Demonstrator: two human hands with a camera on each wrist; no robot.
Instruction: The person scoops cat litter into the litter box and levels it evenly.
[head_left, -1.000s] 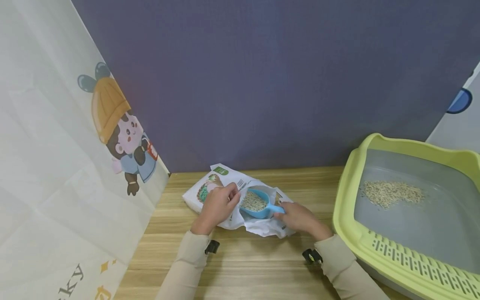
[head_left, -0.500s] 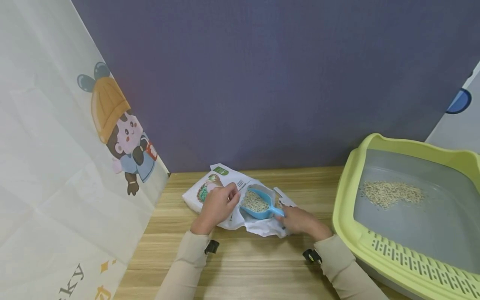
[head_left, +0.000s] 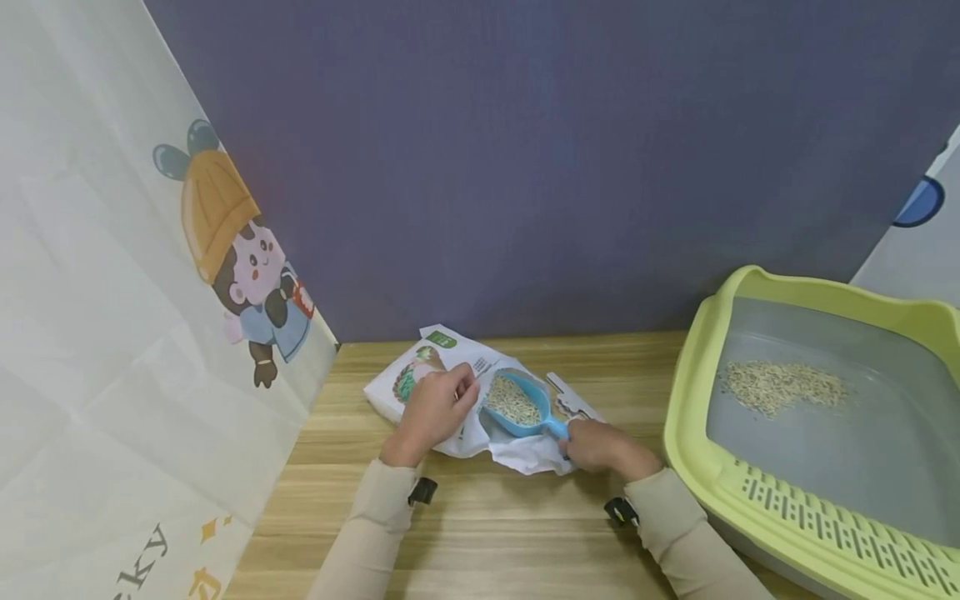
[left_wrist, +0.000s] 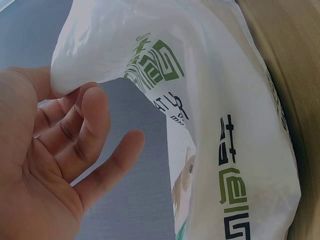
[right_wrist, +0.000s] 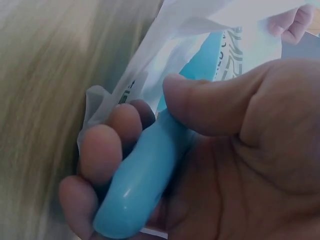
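Note:
A white printed bag [head_left: 397, 387] of pellet litter lies on its side, its mouth facing right. My left hand [head_left: 438, 408] pinches the edge of the bag's mouth between thumb and fingers; in the left wrist view the left hand [left_wrist: 55, 145] holds up a white fold. At the mouth, a blue scoop [head_left: 551, 408] is heaped with pale pellets [head_left: 513, 402]. My right hand [head_left: 603, 447] grips its handle; in the right wrist view, fingers and thumb curl round the blue handle [right_wrist: 145, 172]. The bag's inside is mostly hidden.
At the right stands a yellow-rimmed grey litter box [head_left: 686, 408] with a patch of pellets [head_left: 783, 387] on its floor. A white strip with dark marks [head_left: 573, 398] lies right of the scoop. Behind the wooden table [head_left: 480, 533] rises a dark blue panel [head_left: 525, 167].
The filled scoop has shifted slightly and more of it shows at the bag's mouth. The bag's right edge has slipped away from around it. The left hand has hardly moved.

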